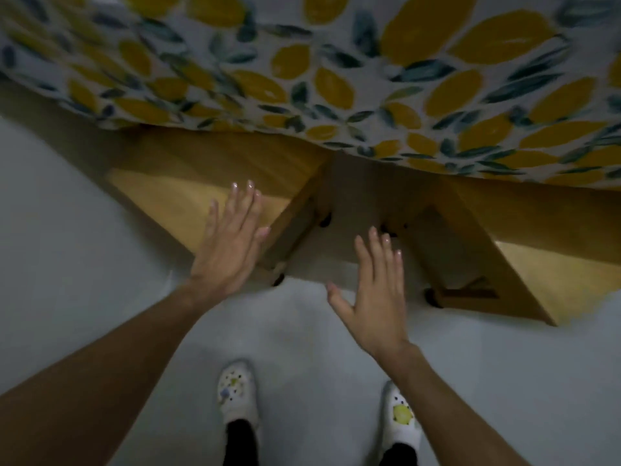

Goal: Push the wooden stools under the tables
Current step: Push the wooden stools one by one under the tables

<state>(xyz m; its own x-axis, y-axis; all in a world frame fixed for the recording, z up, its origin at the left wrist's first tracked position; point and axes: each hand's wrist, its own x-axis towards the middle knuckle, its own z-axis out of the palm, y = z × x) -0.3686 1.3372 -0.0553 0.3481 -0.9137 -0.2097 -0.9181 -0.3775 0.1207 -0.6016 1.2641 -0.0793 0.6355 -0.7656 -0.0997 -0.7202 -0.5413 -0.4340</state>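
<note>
Head view: left hand (228, 243) flat, fingers spread, on left stool (188, 203); right hand (376, 297) open, empty. Best pushed squarely under table edge (302, 126).

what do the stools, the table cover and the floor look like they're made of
Left stool and right stool: apparently light wood, going by the honey colour and faint grain; smooth with a soft sheen, perhaps varnished. Table cover: looks like printed cloth or coated cloth, its lemon-and-leaf pattern hanging over the edge; blur leaves that open. Floor: plain grey, matte and seamless, maybe concrete or vinyl.
</note>
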